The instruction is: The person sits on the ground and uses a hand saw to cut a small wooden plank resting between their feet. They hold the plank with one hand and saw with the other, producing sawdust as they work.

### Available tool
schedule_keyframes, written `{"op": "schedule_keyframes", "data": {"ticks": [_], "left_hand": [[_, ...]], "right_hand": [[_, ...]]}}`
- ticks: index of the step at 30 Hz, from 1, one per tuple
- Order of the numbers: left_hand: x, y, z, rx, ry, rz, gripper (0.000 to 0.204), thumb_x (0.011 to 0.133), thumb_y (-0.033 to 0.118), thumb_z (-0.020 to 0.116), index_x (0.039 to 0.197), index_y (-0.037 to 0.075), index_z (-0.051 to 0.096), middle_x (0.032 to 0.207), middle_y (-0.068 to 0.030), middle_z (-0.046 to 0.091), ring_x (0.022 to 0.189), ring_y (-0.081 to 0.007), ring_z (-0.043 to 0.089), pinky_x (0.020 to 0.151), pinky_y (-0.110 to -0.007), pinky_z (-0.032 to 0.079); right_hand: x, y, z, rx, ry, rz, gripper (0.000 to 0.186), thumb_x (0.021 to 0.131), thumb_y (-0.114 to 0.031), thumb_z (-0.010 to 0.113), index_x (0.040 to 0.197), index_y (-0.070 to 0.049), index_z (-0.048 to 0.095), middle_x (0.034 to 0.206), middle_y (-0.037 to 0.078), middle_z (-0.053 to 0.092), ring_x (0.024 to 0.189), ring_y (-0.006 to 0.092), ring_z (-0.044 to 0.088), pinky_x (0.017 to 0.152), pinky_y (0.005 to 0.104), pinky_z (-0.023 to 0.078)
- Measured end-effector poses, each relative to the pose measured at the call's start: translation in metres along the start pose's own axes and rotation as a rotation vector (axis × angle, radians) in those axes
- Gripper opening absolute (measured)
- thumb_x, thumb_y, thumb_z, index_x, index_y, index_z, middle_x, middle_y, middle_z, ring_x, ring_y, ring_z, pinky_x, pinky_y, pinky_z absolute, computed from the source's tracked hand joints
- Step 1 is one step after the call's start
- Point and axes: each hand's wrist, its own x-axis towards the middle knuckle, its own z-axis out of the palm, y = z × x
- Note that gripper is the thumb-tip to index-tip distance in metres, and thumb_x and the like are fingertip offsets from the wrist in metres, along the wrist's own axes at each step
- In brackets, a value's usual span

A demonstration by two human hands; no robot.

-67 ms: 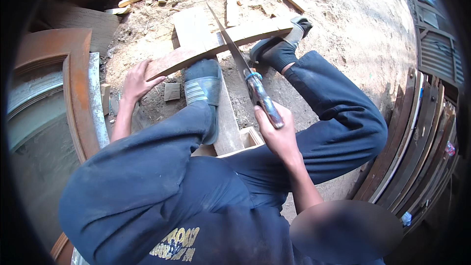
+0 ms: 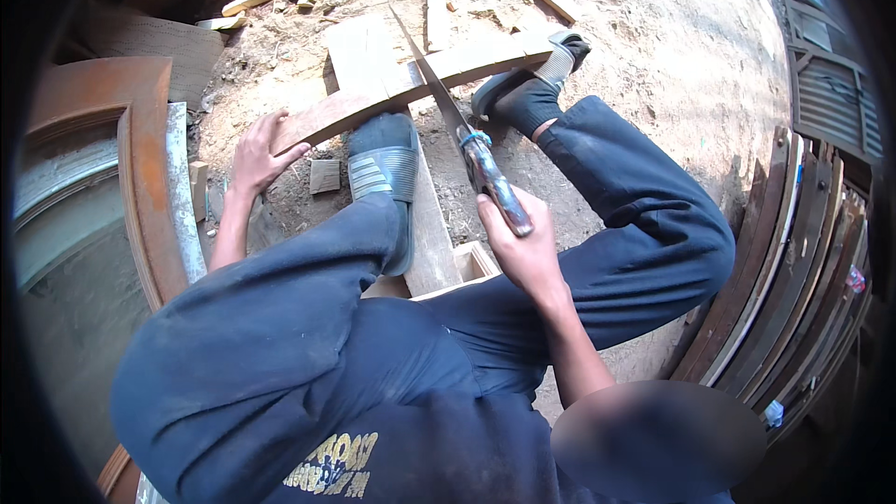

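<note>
In my right hand (image 2: pixel 525 241) is the dark, worn handle of a handsaw (image 2: pixel 451 110), with blue binding where handle meets blade. The tapered blade points away from me and lies across a long wooden board (image 2: pixel 345 112), against or just over its edge. My left hand (image 2: pixel 257 159) is closed around the board's left end, thumb on the near edge and fingers behind. My left foot, in a striped sandal (image 2: pixel 385 168), is at the board's near side. At the board's far right end is my other sandalled foot (image 2: pixel 527 89). A pale plank (image 2: pixel 431 243) runs beneath the board.
A small wood block (image 2: pixel 325 175) lies on the dirt by my left wrist. To the left leans a brown wooden frame (image 2: pixel 147 168). Stacked long boards (image 2: pixel 775 261) line the right side. Wood offcuts (image 2: pixel 437 14) are scattered on the ground ahead.
The saw and my right hand have shifted slightly forward and to the left. My left hand keeps its grip on the board's end.
</note>
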Motion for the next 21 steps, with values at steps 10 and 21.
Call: {"op": "schedule_keyframes", "data": {"ticks": [10, 21], "left_hand": [[0.048, 0.13, -0.201, -1.168, 0.24, 0.227, 0.051, 0.103, 0.041, 0.039, 0.133, 0.001, 0.051, 0.126, -0.0126, 0.061, 0.115, -0.0234, 0.058, 0.105, -0.036, 0.041], [0.043, 0.213, -0.183, -0.852, 0.186, 0.176, 0.053, 0.099, 0.04, 0.048, 0.135, 0.001, 0.049, 0.13, -0.0134, 0.059, 0.118, -0.0245, 0.057, 0.107, -0.038, 0.04]], "right_hand": [[0.005, 0.002, 0.003, -0.018, -0.03, -0.004, 0.017, 0.09, -0.01, 0.061, 0.076, 0.0, 0.057, 0.06, -0.001, 0.047, 0.058, 0.005, 0.042, 0.052, 0.0281, 0.036], [0.001, 0.009, 0.004, -0.049, 0.001, -0.019, 0.019, 0.09, -0.01, 0.06, 0.075, 0.0, 0.056, 0.06, -0.001, 0.044, 0.058, 0.0049, 0.039, 0.051, 0.0279, 0.034]]}}
